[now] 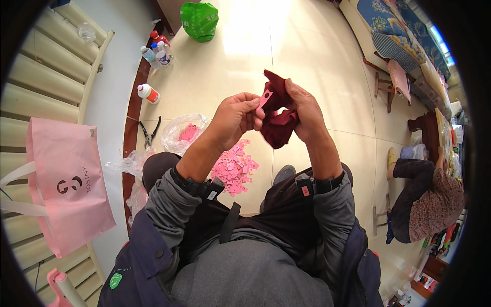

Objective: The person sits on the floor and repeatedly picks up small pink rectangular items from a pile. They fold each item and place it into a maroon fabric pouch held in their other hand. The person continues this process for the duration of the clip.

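Between the thumb and fingers of my left hand [237, 116] is a small pink tag [264, 97] with a dark hole near its end. My right hand [307, 110] grips a dark red cloth piece [279, 128] by its right side, the thumb at the top. The cloth is folded, and a gap shows the light floor through its middle. The tag overlaps the cloth's left edge; whether my left fingers also pinch the cloth is hidden. Below my hands, a loose pile of pink tags [234, 171] lies on the floor between my legs.
Left of the pile sits a clear plastic bag [176, 134] with more tags, near black-handled pliers [149, 134]. A white bottle [148, 94], several other bottles and a green bag [199, 21] stand farther off. A pink tote [71, 187] is at left. Another person [429, 204] sits at right.
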